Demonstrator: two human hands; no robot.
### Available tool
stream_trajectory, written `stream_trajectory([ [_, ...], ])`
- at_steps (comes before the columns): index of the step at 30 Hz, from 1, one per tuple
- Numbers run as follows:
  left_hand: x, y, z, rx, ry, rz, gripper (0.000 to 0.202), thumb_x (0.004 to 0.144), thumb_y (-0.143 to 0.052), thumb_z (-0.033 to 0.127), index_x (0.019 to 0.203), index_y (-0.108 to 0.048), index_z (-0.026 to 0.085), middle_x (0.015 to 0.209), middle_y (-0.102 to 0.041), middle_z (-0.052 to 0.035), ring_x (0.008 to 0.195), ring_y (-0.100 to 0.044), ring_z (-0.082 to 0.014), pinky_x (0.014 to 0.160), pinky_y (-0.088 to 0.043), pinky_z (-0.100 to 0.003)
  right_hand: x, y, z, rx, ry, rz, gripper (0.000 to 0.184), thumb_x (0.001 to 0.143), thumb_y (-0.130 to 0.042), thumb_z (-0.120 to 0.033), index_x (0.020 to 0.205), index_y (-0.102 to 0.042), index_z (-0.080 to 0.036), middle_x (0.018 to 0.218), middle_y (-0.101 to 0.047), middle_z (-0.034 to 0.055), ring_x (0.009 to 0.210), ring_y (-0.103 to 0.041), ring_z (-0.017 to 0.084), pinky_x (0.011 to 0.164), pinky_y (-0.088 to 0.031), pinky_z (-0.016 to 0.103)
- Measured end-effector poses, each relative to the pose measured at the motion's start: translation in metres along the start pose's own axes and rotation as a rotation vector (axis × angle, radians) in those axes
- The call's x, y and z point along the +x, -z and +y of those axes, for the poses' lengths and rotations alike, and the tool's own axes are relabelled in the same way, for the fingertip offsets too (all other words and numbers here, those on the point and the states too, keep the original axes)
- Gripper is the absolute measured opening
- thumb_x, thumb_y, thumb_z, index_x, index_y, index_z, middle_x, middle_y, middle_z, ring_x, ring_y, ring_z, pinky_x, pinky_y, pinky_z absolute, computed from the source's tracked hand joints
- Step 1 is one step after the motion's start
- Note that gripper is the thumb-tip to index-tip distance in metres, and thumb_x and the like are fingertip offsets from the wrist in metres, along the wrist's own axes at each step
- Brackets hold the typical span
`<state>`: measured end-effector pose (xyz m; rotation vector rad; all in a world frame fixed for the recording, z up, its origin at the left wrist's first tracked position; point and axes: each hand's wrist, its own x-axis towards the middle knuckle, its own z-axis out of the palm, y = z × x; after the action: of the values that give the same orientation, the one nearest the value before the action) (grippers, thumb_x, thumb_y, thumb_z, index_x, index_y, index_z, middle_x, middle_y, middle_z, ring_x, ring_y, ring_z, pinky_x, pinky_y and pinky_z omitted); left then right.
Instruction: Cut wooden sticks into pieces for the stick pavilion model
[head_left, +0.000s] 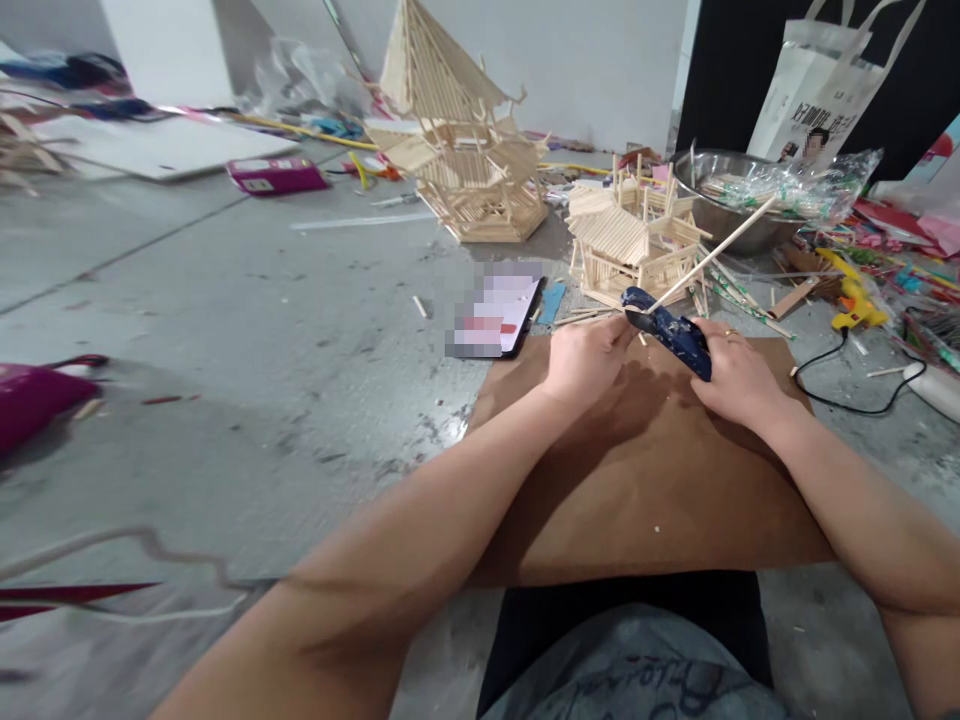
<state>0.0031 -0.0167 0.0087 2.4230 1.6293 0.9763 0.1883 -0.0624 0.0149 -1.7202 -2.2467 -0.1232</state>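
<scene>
My right hand (739,370) is wrapped round a dark blue, speckled hand cutter (679,340), whose head points up and to the left. A pale wooden stick (716,250) slants up to the right from the cutter's head. My left hand (589,352) is closed, with its fingertips pinching the stick's lower end beside that head; the exact grip is partly hidden. Both hands are above the far part of a brown board (637,480). Just beyond them stands a low, part-built pavilion of wooden sticks (611,235). Loose sticks (589,316) lie near my left hand.
A tall stick pagoda (480,170) stands farther back. A phone (499,315) lies left of the board. On the right are a metal bowl (739,232) with wrapped sticks, a yellow glue gun (855,295) and its black cord (847,405). Purple boxes (277,176) sit leftward.
</scene>
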Motion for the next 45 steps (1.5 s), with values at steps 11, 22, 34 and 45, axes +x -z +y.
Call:
stream_trajectory([
  [11,-0.002,0.001,0.001,-0.014,-0.037,-0.020,0.032,0.084,-0.044,0.037,0.087,-0.069,0.018,0.072,-0.069,-0.0066,0.060,-0.058,-0.0129,0.055,-0.035,-0.022,-0.001,0.004,-0.002,0.007,-0.040,-0.030,0.054,0.070,-0.046,-0.020,0.122,-0.043,-0.006,0.111,-0.057,0.0176,0.102,-0.054,0.028,0.085,-0.044,0.038],
  [22,-0.002,0.004,0.004,-0.085,-0.045,-0.091,0.030,0.083,-0.041,0.030,0.079,-0.067,0.016,0.067,-0.066,-0.0064,0.064,-0.058,-0.0149,0.058,-0.036,-0.023,0.000,0.007,-0.006,-0.001,-0.098,-0.119,0.045,0.071,-0.046,-0.024,0.115,-0.046,-0.011,0.107,-0.060,0.0162,0.090,-0.059,0.027,0.073,-0.044,0.035],
  [34,0.001,0.003,0.007,-0.068,0.028,-0.445,0.032,0.080,-0.039,0.032,0.070,-0.066,0.016,0.056,-0.054,-0.0018,0.052,-0.043,-0.0120,0.052,-0.031,-0.024,0.007,0.030,-0.007,0.185,-0.280,-0.651,0.017,0.070,-0.047,-0.032,0.071,-0.055,-0.017,0.066,-0.065,0.0076,0.062,-0.061,0.019,0.053,-0.040,0.025],
  [45,-0.001,-0.002,0.012,0.008,0.010,-0.546,0.027,0.078,-0.040,0.026,0.081,-0.066,0.019,0.077,-0.066,-0.0058,0.069,-0.057,-0.0175,0.062,-0.041,-0.026,0.007,0.025,0.000,0.484,-0.465,-0.855,0.014,0.063,-0.050,-0.021,0.051,-0.053,-0.014,0.050,-0.059,0.0046,0.041,-0.053,0.012,0.042,-0.042,0.021],
])
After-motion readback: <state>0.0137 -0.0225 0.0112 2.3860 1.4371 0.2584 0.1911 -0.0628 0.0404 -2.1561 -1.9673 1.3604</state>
